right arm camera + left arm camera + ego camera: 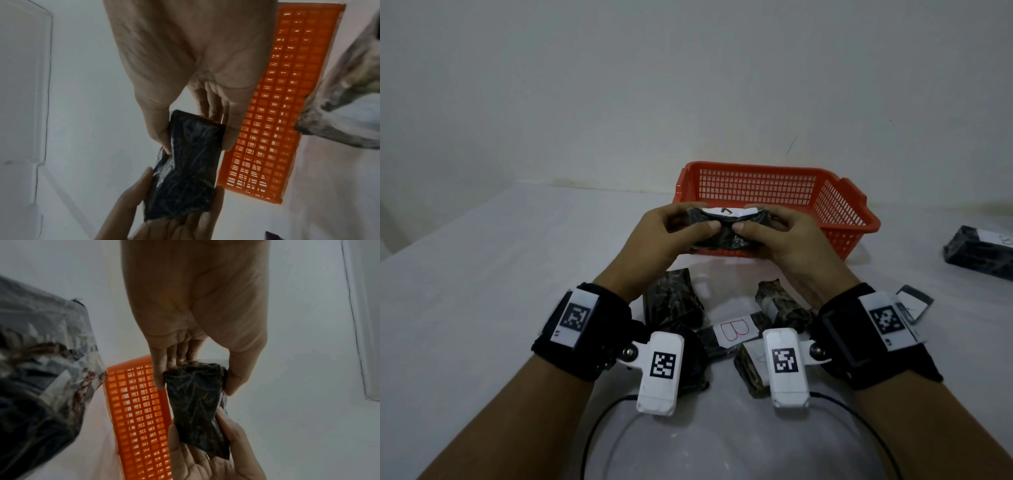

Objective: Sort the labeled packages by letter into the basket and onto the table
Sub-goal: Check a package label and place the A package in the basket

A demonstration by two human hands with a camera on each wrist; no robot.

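A dark plastic-wrapped package [726, 229] with a white label on top is held in the air just in front of the orange basket [835, 209]. My left hand [671, 233] grips its left end and my right hand [777, 236] its right end, thumbs on the near side. The letter on its label is partly covered. In the left wrist view the package [197, 405] sits between my left hand [195, 378] and the other hand [205, 451]. The right wrist view shows the package [185, 170] in my right hand [197, 138], beside the basket [277, 113].
Several dark wrapped packages lie on the white table [482, 274] under my wrists, one labeled B [734, 330]. Another package [979, 251] lies alone at the right edge. A wall stands behind the basket. Black cables run from the wrist cameras.
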